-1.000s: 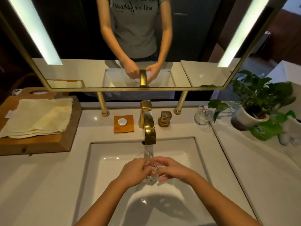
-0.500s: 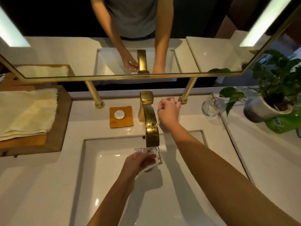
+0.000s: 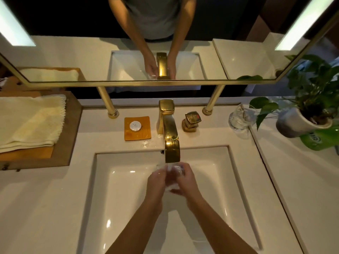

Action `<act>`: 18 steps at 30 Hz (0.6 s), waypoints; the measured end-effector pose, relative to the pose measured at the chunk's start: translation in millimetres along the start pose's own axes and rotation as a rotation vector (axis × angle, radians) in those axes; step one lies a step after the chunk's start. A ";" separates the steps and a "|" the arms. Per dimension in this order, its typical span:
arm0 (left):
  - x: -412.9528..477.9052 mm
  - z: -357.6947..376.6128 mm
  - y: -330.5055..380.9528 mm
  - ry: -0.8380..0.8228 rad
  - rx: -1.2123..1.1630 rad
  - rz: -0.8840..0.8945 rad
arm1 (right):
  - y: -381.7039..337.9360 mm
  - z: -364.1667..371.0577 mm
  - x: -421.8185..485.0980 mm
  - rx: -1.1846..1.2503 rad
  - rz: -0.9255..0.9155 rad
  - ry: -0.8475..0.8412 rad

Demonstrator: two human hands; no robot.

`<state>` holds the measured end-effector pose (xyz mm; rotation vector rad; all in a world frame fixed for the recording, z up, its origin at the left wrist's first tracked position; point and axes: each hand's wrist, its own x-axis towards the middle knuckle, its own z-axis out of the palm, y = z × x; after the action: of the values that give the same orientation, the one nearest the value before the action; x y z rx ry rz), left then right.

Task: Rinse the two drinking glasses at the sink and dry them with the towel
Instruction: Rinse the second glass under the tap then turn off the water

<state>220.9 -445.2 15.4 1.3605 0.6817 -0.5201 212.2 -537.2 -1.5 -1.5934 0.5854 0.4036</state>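
I am seeing both hands meeting over the white sink [image 3: 117, 180], directly under the spout of the gold faucet [image 3: 169, 132]. The left hand [image 3: 156, 182] and the right hand [image 3: 185, 180] are wrapping, fingers curled, around one clear drinking glass [image 3: 173, 176]. The glass is showing only as a pale, blurred, transparent shape between the palms; I cannot tell its tilt or which way its rim is facing. A short pale streak is appearing just below the spout, above the glass; it is looking like water, though the blur is keeping me from being sure.

Count of glasses: two. The second glass [image 3: 240, 120] is standing on the counter [image 3: 45, 198] to the right of the faucet, just beside the potted plant [image 3: 304, 114], well apart from the hands. It is clear, with bright reflections across its wall, and a leaf is overlapping its right edge.

Count of towels: one. The cream towel [image 3: 29, 121] is lying folded on a wooden tray [image 3: 71, 129] at the left of the counter.

Other single items: one gold faucet handle [image 3: 191, 119] right of the spout; one orange dish [image 3: 137, 128] left of it, bearing a small white round object [image 3: 135, 126].
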 end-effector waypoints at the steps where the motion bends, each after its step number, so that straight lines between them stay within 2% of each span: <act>1: -1.6 0.9 -4.5 0.006 0.086 -0.002 | 2.6 1.9 -3.6 0.118 0.104 0.008; 4: -15.3 -6.1 -12.4 -0.131 0.186 0.133 | -0.6 -0.5 0.4 0.341 0.180 0.066; 6: -19.7 -16.5 -8.8 -0.163 0.157 0.167 | -2.2 2.5 4.2 0.239 0.054 0.098; 8: -14.1 -22.5 5.3 -0.149 -0.066 -0.002 | -3.5 7.7 2.8 0.086 -0.149 0.033; 10: -6.3 -29.9 15.5 -0.198 -0.221 -0.199 | -7.3 9.9 0.1 -0.016 -0.266 -0.066; 12: -7.5 -33.7 18.9 -0.264 -0.211 -0.212 | -11.6 8.2 1.1 -0.054 -0.286 -0.106; 14: -11.3 -35.1 14.3 -0.309 -0.088 -0.041 | -12.9 4.2 3.7 -0.120 -0.219 -0.096; 16: -12.5 -37.1 4.6 -0.279 0.100 0.202 | -13.3 -0.9 5.6 -0.106 0.011 -0.173; 18: -11.8 -38.7 -5.5 -0.233 0.187 0.281 | -8.8 -5.3 5.3 -0.013 0.210 -0.290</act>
<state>203.3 -408.4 17.1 1.5128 0.2505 -0.5148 221.2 -542.7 3.1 -1.4559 0.5274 0.7824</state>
